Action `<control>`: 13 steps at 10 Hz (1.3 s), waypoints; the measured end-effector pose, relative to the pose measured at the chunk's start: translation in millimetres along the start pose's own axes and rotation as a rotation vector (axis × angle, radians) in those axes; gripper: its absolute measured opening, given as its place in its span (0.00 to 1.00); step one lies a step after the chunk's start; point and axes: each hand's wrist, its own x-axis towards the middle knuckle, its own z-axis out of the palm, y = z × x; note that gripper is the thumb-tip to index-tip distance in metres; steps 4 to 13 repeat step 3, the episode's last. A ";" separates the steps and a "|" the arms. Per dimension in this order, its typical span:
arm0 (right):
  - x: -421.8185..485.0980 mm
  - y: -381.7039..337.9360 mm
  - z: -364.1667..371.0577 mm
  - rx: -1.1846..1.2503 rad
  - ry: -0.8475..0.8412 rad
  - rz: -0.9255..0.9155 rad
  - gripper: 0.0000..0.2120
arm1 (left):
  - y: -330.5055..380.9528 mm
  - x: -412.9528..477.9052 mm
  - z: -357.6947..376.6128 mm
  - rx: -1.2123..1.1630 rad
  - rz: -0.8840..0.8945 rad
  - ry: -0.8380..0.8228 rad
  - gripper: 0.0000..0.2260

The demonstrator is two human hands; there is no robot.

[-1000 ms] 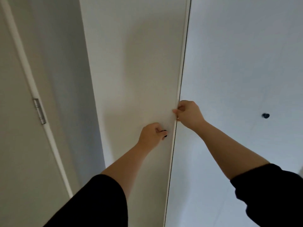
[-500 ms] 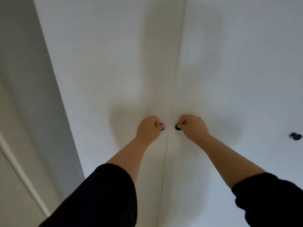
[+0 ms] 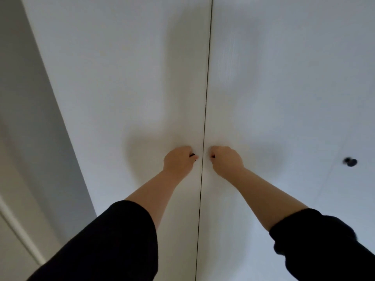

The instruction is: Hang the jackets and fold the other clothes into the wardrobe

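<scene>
Both wardrobe doors (image 3: 121, 78) now meet flush at a thin seam (image 3: 206, 88) running between the two sets of fingers; a second ago the left door stood ajar. The left hand (image 3: 178, 161) pinches its dark knob (image 3: 193, 157). The right hand (image 3: 226, 161), moved off the door's edge, curls round another knob (image 3: 212, 156). No clothes show, so closing up is probably the last step

Loose black fabric clothes both arms, the wide left black sleeve (image 3: 113, 244) and the bunched right black sleeve (image 3: 328, 246) ending partway along the forearms, leaving the left hand (image 3: 178, 161) and right hand (image 3: 227, 161) uncovered.
</scene>
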 end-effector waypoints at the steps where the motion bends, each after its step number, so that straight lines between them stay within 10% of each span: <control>1: -8.8 -4.8 -11.4 -0.045 0.085 -0.049 0.11 | -0.5 -7.2 -14.0 0.049 0.113 0.039 0.12; 3: -32.5 -23.3 -75.4 0.174 0.255 -0.173 0.29 | 10.1 -21.8 -55.4 0.279 0.380 0.319 0.31; 13: -32.5 -23.3 -75.4 0.174 0.255 -0.173 0.29 | 10.1 -21.8 -55.4 0.279 0.380 0.319 0.31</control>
